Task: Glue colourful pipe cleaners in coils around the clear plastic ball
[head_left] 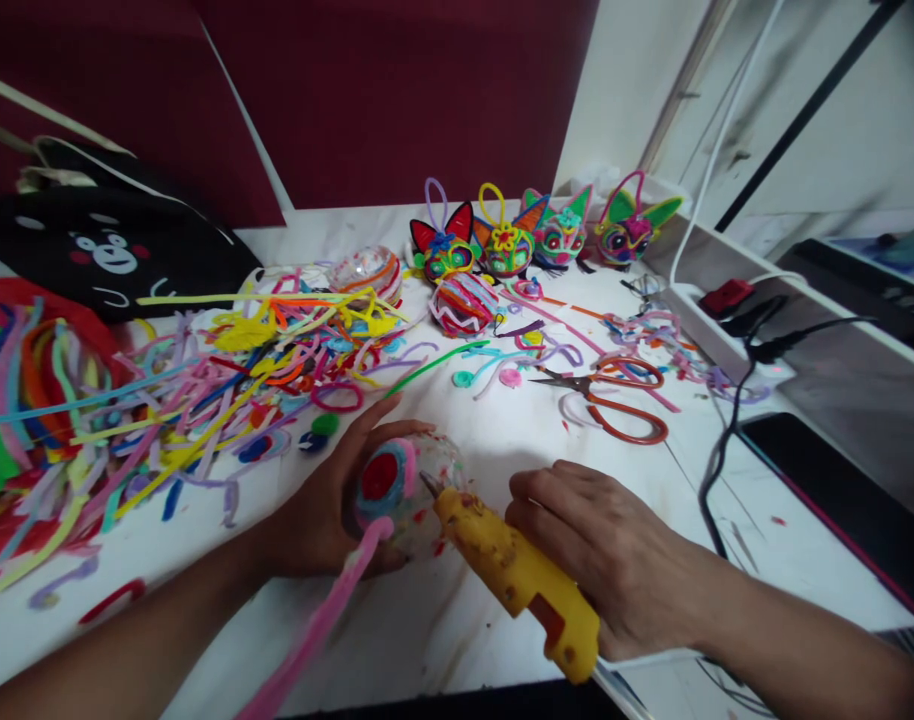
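Note:
My left hand (pixel 341 490) is wrapped round a clear plastic ball (pixel 433 475) with a coiled disc of red, blue and pink pipe cleaner on its side. From that disc a loose pink pipe cleaner (pixel 329 620) trails toward the lower edge of the view. A yellow hot glue gun (pixel 513 570) is gripped in my right hand (pixel 592 545), whose fingers are closed behind it. The gun's metal tip points at the ball, beside the pink strip; whether it touches cannot be made out.
Orange-handled scissors (pixel 622 400) lie right of centre. A heap of pipe cleaners (pixel 202 400) spreads over the left. Several finished animal-face ornaments (pixel 506 245) line the back. A phone (pixel 839 500), a power strip (pixel 716 320) and black cables are on the right.

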A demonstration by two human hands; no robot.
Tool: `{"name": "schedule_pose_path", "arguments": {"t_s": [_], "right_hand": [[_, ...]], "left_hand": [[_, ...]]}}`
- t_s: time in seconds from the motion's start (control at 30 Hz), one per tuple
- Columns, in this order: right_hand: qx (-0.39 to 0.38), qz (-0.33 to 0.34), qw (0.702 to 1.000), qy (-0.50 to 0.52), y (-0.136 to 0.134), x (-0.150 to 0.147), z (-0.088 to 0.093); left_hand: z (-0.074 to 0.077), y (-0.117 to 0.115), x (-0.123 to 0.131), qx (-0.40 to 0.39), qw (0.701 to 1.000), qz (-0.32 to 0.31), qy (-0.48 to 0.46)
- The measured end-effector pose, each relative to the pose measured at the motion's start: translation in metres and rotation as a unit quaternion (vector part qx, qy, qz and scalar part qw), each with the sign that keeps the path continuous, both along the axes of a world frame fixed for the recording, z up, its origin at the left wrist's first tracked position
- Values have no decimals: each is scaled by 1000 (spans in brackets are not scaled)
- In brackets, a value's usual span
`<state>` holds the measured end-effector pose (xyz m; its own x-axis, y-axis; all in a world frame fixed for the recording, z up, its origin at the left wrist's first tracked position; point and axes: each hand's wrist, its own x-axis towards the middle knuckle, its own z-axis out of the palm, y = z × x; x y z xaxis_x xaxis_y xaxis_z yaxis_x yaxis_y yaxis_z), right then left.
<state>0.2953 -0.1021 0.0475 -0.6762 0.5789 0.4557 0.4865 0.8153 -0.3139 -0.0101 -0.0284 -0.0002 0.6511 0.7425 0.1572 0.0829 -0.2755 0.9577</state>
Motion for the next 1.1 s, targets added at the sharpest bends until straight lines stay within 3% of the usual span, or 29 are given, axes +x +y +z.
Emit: {"name": "schedule_pose_path", "arguments": {"t_s": [0.4, 1.1], "right_hand": [[4, 16, 1000, -9, -4, -3, 3], [32, 25, 998, -44, -5, -6, 3]], "left_hand": [[10, -2, 7, -43, 998, -4, -48], [9, -3, 8, -31, 999, 9, -23]]}}
